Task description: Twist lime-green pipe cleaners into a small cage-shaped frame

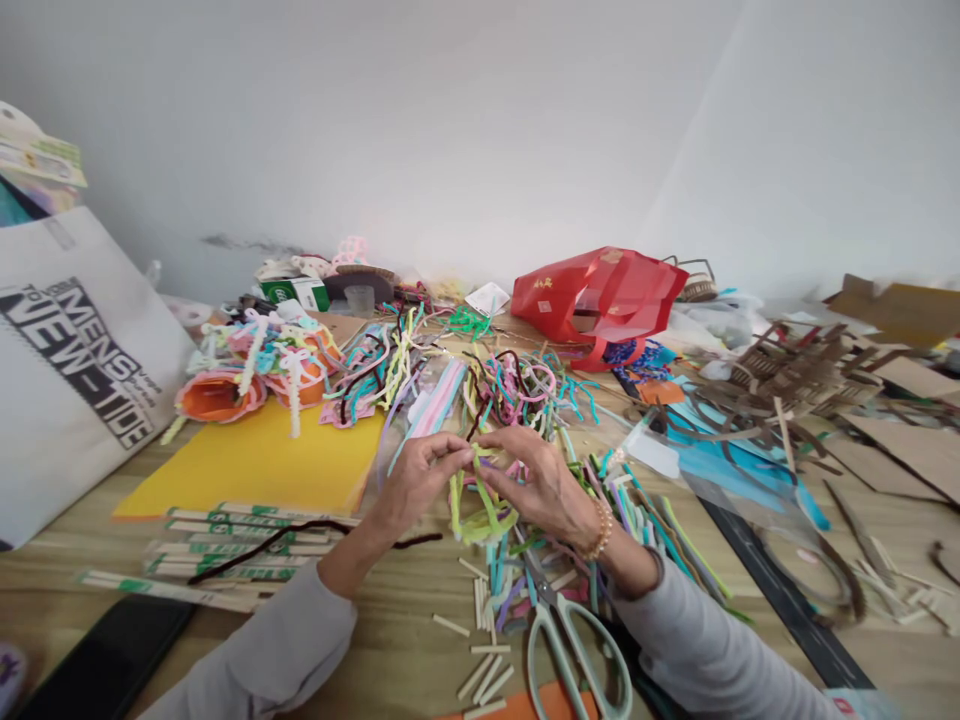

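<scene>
Left hand [420, 487] and right hand [546, 487] almost meet at the fingertips, mid-desk; each pinches the top of a yellow-green fuzzy wire [489, 527], bent into loops that hang down between them. Fingers are together on the wire; exact grip point partly hidden. Bead bracelet [601, 530] on right wrist, grey sleeves on both arms.

Scissors [550, 598] lie just below the right hand, handles toward the person, blades partly hidden among cut fuzzy pieces. Short pale sticks [490, 680] scattered left of the scissors. Left of the left forearm: paper-wrapped sticks [176, 566] with green print, dark brown fuzzy wire [259, 553] across them, black phone [105, 655] nearer the desk [397, 630] edge.

Yellow sheet [262, 465] behind the wrapped sticks, orange fuzzy-trimmed cups [217, 397] at its far edge. White printed bag [82, 375] far left. Tangled colored wires beyond the hands, red bag [581, 298] behind them, tilted. Right side: blue sheet [731, 470], brown cardboard strips, loose cardboard pieces.
</scene>
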Action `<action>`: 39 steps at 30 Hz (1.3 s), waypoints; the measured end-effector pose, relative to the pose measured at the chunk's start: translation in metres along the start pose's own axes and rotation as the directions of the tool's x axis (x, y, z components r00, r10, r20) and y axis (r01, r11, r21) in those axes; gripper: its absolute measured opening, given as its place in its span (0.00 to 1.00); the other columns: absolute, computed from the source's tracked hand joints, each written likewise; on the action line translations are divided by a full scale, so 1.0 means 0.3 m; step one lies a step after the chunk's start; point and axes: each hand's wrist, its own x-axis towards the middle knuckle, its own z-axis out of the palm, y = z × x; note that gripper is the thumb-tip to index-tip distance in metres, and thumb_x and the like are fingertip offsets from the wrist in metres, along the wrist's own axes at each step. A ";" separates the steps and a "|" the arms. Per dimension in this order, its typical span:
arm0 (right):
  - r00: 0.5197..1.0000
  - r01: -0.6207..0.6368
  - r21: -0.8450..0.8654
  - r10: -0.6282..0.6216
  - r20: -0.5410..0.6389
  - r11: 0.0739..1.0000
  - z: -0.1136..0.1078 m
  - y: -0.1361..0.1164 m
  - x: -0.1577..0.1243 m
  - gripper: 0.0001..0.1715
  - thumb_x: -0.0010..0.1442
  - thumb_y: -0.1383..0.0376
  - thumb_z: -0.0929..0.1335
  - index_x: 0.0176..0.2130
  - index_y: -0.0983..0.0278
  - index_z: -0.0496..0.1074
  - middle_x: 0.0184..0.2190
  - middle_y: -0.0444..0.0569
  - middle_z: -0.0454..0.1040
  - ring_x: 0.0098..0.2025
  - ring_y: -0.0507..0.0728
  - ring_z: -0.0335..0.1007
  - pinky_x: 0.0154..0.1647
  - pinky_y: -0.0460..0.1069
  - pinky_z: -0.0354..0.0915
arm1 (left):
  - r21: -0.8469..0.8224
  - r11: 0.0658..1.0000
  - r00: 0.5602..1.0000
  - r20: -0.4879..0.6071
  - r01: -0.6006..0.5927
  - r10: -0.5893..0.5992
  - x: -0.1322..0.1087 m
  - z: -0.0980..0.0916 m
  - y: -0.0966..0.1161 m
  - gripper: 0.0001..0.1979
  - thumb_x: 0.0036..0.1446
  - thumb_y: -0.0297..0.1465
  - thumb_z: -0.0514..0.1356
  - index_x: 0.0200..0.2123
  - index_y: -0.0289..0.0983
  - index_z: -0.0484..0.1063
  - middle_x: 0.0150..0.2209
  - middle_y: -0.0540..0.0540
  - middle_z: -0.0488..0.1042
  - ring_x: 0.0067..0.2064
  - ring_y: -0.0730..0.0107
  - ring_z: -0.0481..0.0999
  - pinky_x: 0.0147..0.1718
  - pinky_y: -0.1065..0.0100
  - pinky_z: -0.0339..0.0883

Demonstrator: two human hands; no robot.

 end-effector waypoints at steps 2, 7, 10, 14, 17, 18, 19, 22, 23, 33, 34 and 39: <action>0.997 -0.080 0.054 0.079 0.013 0.995 0.005 0.001 -0.002 0.13 0.59 0.63 0.68 0.45 0.63 0.71 0.40 0.52 0.75 0.44 0.58 0.70 0.47 0.53 0.63 | -0.012 1.000 1.000 0.005 0.015 -0.015 -0.002 0.002 0.003 0.11 0.55 0.35 0.58 0.29 0.34 0.75 0.26 0.49 0.76 0.30 0.70 0.73 0.32 0.72 0.65; 0.974 -0.222 0.171 0.209 0.090 0.960 -0.005 -0.013 0.008 0.11 0.58 0.63 0.67 0.42 0.63 0.73 0.38 0.49 0.76 0.40 0.56 0.72 0.38 0.48 0.66 | -0.049 0.997 0.997 0.061 0.053 -0.050 -0.007 0.001 0.005 0.12 0.56 0.36 0.58 0.30 0.33 0.76 0.28 0.47 0.77 0.32 0.68 0.74 0.35 0.71 0.66; 0.959 -0.278 0.284 0.249 0.134 0.918 -0.006 0.003 0.014 0.11 0.58 0.62 0.67 0.40 0.64 0.73 0.36 0.48 0.75 0.36 0.54 0.70 0.32 0.45 0.65 | -0.078 0.995 0.993 0.109 0.054 -0.045 -0.005 -0.004 0.019 0.15 0.59 0.37 0.55 0.30 0.33 0.77 0.29 0.47 0.78 0.34 0.66 0.75 0.36 0.70 0.66; 0.931 -0.364 0.517 0.301 0.205 0.775 0.008 0.050 0.016 0.11 0.57 0.60 0.68 0.38 0.65 0.72 0.28 0.44 0.72 0.24 0.48 0.64 0.23 0.43 0.61 | -0.158 0.984 0.980 0.194 0.079 -0.048 -0.001 -0.012 0.038 0.16 0.60 0.37 0.54 0.34 0.33 0.78 0.30 0.47 0.79 0.35 0.65 0.76 0.37 0.68 0.68; 0.914 -0.405 0.590 0.330 0.238 0.698 0.013 0.064 0.017 0.12 0.55 0.60 0.70 0.37 0.65 0.72 0.25 0.42 0.70 0.22 0.47 0.62 0.21 0.42 0.59 | -0.193 0.976 0.975 0.212 0.103 -0.061 0.002 -0.013 0.031 0.14 0.57 0.36 0.57 0.38 0.33 0.77 0.32 0.45 0.80 0.35 0.64 0.77 0.33 0.70 0.69; 0.908 -0.417 0.596 0.339 0.245 0.686 0.013 0.062 0.017 0.12 0.55 0.59 0.70 0.37 0.65 0.72 0.25 0.42 0.70 0.22 0.47 0.61 0.21 0.42 0.58 | -0.199 0.974 0.975 0.209 0.112 -0.070 0.003 -0.012 0.026 0.14 0.56 0.36 0.58 0.39 0.33 0.77 0.33 0.45 0.80 0.34 0.65 0.77 0.31 0.71 0.69; 0.903 -0.429 0.597 0.349 0.252 0.678 0.011 0.059 0.017 0.13 0.54 0.59 0.70 0.37 0.65 0.72 0.24 0.42 0.70 0.22 0.47 0.61 0.21 0.42 0.58 | -0.203 0.971 0.976 0.201 0.123 -0.081 0.003 -0.011 0.020 0.13 0.55 0.35 0.59 0.39 0.33 0.76 0.32 0.44 0.79 0.33 0.65 0.77 0.28 0.72 0.68; 0.886 -0.462 0.596 0.373 0.275 0.657 0.005 0.044 0.019 0.14 0.53 0.59 0.71 0.37 0.65 0.72 0.24 0.42 0.70 0.21 0.47 0.61 0.20 0.42 0.57 | -0.210 0.967 0.980 0.166 0.142 -0.108 0.002 -0.003 0.007 0.12 0.53 0.35 0.61 0.37 0.32 0.75 0.31 0.44 0.79 0.31 0.66 0.77 0.26 0.72 0.66; 0.881 -0.471 0.593 0.378 0.283 0.653 0.004 0.041 0.020 0.14 0.53 0.58 0.71 0.36 0.66 0.72 0.24 0.42 0.70 0.21 0.47 0.61 0.20 0.42 0.56 | -0.214 0.966 0.981 0.159 0.142 -0.109 0.001 0.000 0.006 0.11 0.53 0.35 0.61 0.36 0.32 0.75 0.31 0.44 0.79 0.31 0.66 0.76 0.26 0.72 0.66; 0.874 -0.480 0.582 0.419 0.248 0.657 -0.002 0.052 0.019 0.15 0.53 0.55 0.71 0.30 0.65 0.70 0.20 0.41 0.65 0.20 0.47 0.58 0.20 0.43 0.55 | -0.133 0.989 0.993 -0.079 0.071 -0.082 -0.005 0.017 0.017 0.11 0.53 0.38 0.59 0.31 0.34 0.72 0.28 0.49 0.72 0.31 0.70 0.70 0.33 0.71 0.64; 0.872 -0.478 0.594 0.432 0.231 0.647 -0.003 0.060 0.018 0.15 0.53 0.55 0.71 0.30 0.65 0.70 0.21 0.41 0.66 0.20 0.47 0.58 0.20 0.44 0.55 | -0.122 0.990 0.987 -0.134 0.072 -0.088 -0.003 0.016 0.016 0.12 0.53 0.38 0.59 0.29 0.34 0.71 0.28 0.49 0.72 0.32 0.70 0.70 0.34 0.71 0.64; 0.857 -0.446 0.694 0.492 0.151 0.565 0.001 0.103 0.014 0.14 0.52 0.56 0.72 0.31 0.65 0.70 0.23 0.42 0.66 0.23 0.48 0.59 0.23 0.44 0.55 | -0.114 0.984 0.973 -0.170 0.137 -0.156 -0.005 0.021 0.010 0.16 0.52 0.43 0.59 0.26 0.34 0.69 0.24 0.51 0.69 0.28 0.72 0.67 0.30 0.72 0.62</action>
